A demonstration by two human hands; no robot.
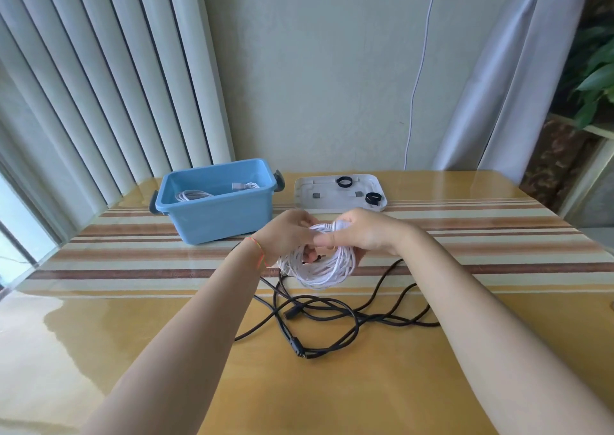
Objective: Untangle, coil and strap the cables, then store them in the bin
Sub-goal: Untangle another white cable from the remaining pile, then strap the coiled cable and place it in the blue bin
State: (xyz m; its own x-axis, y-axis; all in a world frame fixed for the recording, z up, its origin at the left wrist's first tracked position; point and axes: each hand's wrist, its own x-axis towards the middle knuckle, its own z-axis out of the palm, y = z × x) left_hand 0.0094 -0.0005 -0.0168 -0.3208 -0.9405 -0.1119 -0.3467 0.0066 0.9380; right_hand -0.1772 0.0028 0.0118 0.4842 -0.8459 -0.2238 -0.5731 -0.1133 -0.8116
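Note:
A coil of white cable [324, 268] hangs above the table between both hands. My left hand [287, 235] grips its left side with curled fingers. My right hand [363, 232] holds the right side and pinches the white plug end at the top of the coil. Below it a black cable [335, 315] lies in loose tangled loops on the table. The blue bin [219, 217] stands at the back left with white coiled cables [194, 195] inside. Two black straps [344, 182] [372, 198] lie on the white lid [339, 205] behind my hands.
The striped table [481, 235] runs to a wall at the back. Vertical blinds [99, 86] hang at the left and a curtain [508, 79] at the right. A thin white cord [420, 69] hangs down the wall. A plant [594, 79] stands at far right.

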